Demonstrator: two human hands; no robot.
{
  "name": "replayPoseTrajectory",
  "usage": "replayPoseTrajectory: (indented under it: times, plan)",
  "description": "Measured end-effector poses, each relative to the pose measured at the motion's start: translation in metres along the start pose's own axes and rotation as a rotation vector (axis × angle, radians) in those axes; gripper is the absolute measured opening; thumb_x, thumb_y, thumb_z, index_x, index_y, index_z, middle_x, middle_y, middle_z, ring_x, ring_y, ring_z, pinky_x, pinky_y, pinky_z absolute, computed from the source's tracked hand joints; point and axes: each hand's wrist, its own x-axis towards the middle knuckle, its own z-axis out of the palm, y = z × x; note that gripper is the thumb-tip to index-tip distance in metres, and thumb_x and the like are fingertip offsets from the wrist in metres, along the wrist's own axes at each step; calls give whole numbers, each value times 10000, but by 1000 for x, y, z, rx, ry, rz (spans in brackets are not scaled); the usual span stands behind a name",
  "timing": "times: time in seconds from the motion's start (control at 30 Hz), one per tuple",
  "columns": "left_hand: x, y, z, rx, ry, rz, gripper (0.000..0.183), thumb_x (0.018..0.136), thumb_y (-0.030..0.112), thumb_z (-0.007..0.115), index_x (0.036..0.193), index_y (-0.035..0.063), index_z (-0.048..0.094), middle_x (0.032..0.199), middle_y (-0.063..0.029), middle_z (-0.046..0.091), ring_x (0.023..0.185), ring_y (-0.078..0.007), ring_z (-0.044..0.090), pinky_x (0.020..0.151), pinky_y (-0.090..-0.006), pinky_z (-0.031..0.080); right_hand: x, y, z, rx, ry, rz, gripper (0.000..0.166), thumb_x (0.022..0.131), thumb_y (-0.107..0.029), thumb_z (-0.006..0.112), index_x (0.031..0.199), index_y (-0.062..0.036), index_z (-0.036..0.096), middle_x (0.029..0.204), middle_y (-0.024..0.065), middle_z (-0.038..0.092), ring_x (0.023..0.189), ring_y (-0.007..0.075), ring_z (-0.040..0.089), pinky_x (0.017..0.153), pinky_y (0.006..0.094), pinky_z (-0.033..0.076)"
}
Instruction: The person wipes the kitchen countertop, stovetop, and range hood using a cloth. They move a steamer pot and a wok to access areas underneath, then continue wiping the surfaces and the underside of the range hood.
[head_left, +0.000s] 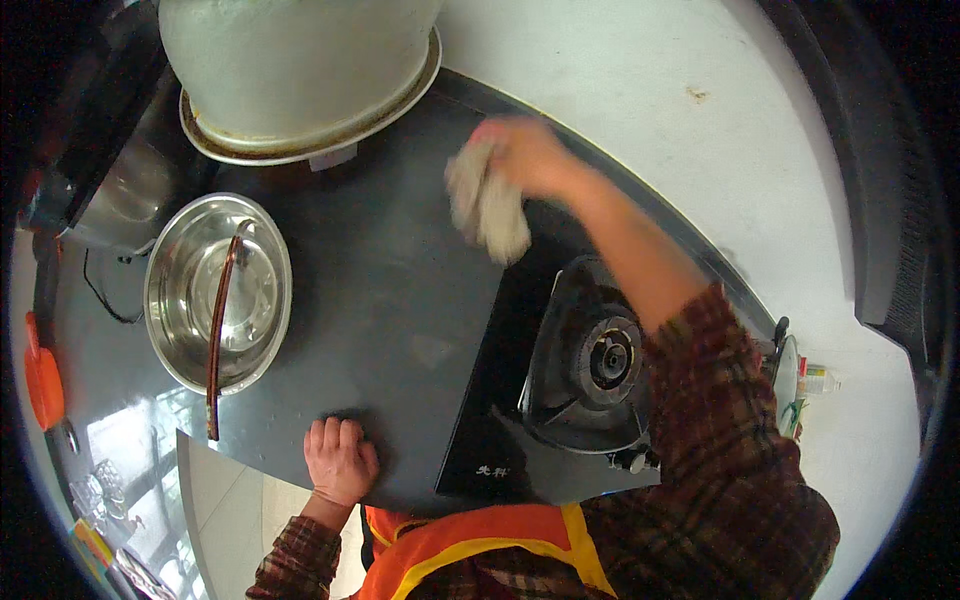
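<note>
Near the back edge of the dark countertop, my right hand grips a pale cloth, blurred by motion, beside the far left corner of a black glass gas stove. My left hand rests on the counter's front edge with its fingers curled; nothing shows in it. A steel basin stands on the counter to the left, with a pair of brown chopsticks lying across it and jutting over its near rim. The stove's burner lies under my right forearm.
A large pale metal pot with a wide rim stands at the back left. Behind the basin are a steel vessel and a black cord. An orange scoop and glassware lie far left. A white wall borders the counter.
</note>
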Motion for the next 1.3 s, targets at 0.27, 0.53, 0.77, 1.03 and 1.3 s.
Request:
replayPoseTrajectory:
  times: [0.27,0.53,0.77,1.03,1.3]
  plan:
    - [2,-5,1,12,-16,-26,161,587,109,573,723,86,490,716,-86,452,703,-281,460,621,-394,374,49,13,58,-520,369,-58,381,690,-86,640,1065,-105,583,983,158,601,937,337,559,829,410,442]
    - [4,-1,4,6,-1,-32,155,589,104,564,728,85,500,716,-90,463,703,-286,462,622,-395,374,9,-11,57,-218,225,-369,276,732,-5,506,956,-117,620,972,115,574,970,318,516,862,415,418]
    - [6,-1,0,23,-5,-14,159,573,106,564,712,86,489,701,-88,449,695,-288,457,608,-397,367,88,20,50,-622,559,-373,277,698,-61,545,962,-107,611,943,84,571,939,292,520,828,382,438]
    - [5,-3,0,-66,-97,-60,211,586,118,560,767,52,476,760,-143,442,731,-335,439,626,-439,364,-6,-4,77,-253,257,-330,262,652,-142,640,913,-147,614,933,74,563,912,306,517,777,392,461]
    - [9,4,-3,-30,13,-31,157,614,100,562,750,82,485,732,-93,461,717,-287,467,625,-396,377,-140,-98,155,81,-329,-556,127,716,-76,530,804,-104,618,874,85,552,874,271,515,792,368,434]
